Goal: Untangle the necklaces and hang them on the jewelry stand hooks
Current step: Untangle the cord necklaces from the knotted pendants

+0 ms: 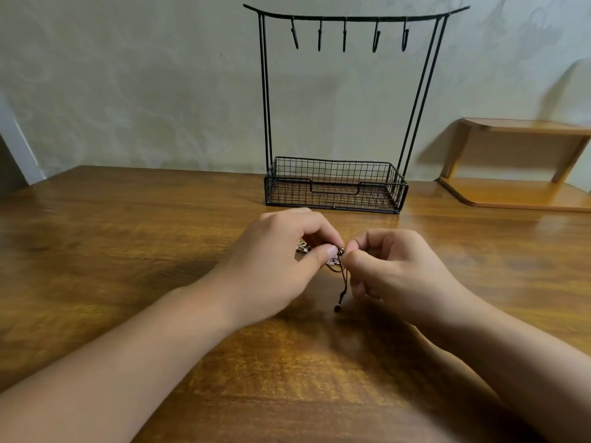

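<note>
Both hands meet over the brown wooden table (128,251), just before the black wire jewelry stand (335,183) with five bare hooks (344,35). The left hand (281,257) and right hand (393,266) each pinch the tangled necklaces (335,262); their number cannot be told. One dark cord end (339,295) dangles.
</note>
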